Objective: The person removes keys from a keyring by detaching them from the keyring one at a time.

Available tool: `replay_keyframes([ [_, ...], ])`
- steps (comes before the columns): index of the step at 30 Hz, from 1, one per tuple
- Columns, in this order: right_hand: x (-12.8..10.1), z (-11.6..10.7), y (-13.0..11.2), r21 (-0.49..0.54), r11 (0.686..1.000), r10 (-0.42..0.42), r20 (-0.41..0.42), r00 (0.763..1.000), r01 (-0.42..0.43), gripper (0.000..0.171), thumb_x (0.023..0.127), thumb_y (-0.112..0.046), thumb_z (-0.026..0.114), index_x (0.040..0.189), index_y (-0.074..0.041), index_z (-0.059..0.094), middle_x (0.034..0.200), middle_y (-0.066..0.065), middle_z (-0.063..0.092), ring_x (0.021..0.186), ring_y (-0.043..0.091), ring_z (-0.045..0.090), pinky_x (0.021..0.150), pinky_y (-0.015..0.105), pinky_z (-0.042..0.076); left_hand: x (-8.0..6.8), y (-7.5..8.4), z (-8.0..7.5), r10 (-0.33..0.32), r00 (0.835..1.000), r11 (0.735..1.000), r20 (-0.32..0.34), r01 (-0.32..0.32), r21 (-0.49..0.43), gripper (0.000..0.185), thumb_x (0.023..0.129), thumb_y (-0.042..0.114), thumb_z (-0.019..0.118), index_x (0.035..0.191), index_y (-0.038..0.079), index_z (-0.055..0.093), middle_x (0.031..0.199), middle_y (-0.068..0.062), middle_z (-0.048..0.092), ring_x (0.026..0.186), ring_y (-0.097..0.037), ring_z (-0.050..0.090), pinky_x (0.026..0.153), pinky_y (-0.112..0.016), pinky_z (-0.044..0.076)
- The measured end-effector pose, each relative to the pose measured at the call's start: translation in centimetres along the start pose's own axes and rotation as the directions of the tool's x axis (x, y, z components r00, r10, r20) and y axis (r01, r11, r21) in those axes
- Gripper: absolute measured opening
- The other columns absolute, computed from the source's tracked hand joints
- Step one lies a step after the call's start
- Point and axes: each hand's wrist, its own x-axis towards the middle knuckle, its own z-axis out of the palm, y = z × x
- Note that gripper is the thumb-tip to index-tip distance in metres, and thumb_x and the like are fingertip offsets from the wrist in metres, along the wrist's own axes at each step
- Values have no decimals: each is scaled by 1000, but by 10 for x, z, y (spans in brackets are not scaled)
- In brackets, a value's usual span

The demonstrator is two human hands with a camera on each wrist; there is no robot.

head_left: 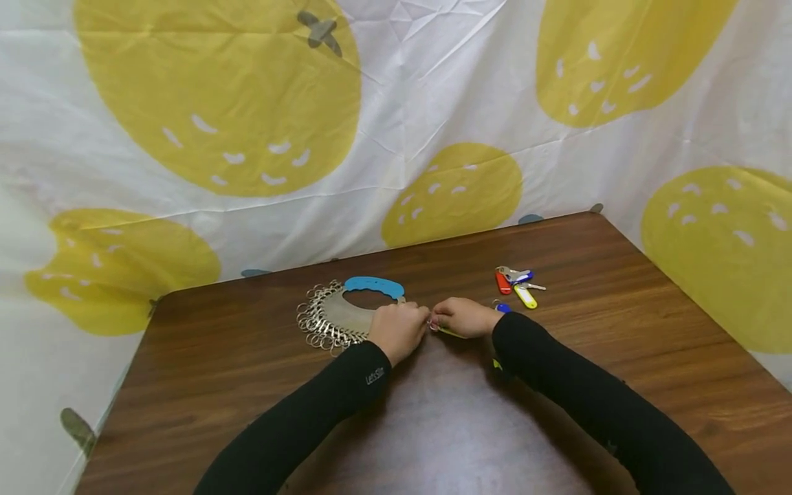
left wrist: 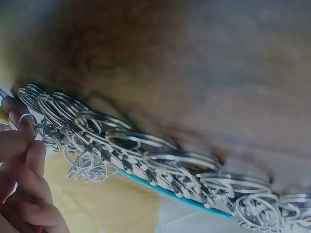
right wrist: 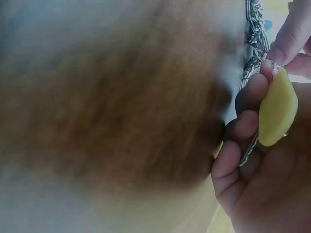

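Note:
A flat metal key holder with a blue handle point(head_left: 374, 284) lies on the table, its curved edge lined with many split rings point(head_left: 309, 317). My left hand point(head_left: 399, 328) is at its right end, where thumb and fingers pinch a small split ring point(left wrist: 27, 121). Close beside it, my right hand point(head_left: 465, 317) holds a yellow key tag point(right wrist: 278, 111) with its key point(right wrist: 249, 153) against the curled fingers. The tag's top end meets the left fingertips in the right wrist view. Part of the plate is hidden behind the left hand.
Farther right lie keys with a red tag point(head_left: 503, 283), a blue tag point(head_left: 523, 277) and a yellow tag point(head_left: 526, 297). Another blue tag point(head_left: 503, 308) sits by my right wrist, and a bit of yellow point(head_left: 497, 364) shows under the sleeve. A patterned cloth point(head_left: 402, 117) hangs behind the table.

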Motion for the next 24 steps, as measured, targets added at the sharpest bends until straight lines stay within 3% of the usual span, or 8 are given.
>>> replay_keyframes([
  [10,-2,-3,-3,4,1000,20,11,1000,-20,23,98,-14,48,85,-6,64,73,-3,51,70,10,47,67,22,37,-2,-1,-3,-73,996,997,59,74,-18,18,90,24,60,74,16,65,67,-1,64,52,-19,59,42,-32,40],
  [13,-2,-3,-3,7,1000,8,4,1000,-8,23,98,-14,47,84,-6,63,72,-4,51,69,9,47,67,22,37,-3,-2,-4,-42,997,999,58,42,-13,8,90,20,60,89,16,67,76,-1,65,54,-19,60,43,-31,42],
  [16,-2,-2,-3,19,1000,-3,8,1000,3,23,98,-12,47,84,-5,63,73,-4,51,69,9,47,67,22,37,-4,-4,-5,19,999,999,46,-17,-32,12,87,17,63,99,17,67,84,-1,65,57,-18,61,45,-31,45],
  [19,-2,-2,-3,28,1000,-14,12,1000,13,22,98,-11,47,85,-5,64,75,-3,53,71,9,48,69,22,38,-6,-5,-5,57,998,995,30,-55,-80,12,86,19,64,97,17,70,84,0,64,60,-16,62,47,-31,47],
  [24,-1,-2,-4,54,999,-6,15,1000,5,23,99,-13,45,90,-4,65,80,-1,56,73,8,49,71,22,39,-8,-6,-5,53,999,993,12,-52,-108,17,89,33,66,96,19,72,80,1,63,61,-15,61,51,-31,49],
])
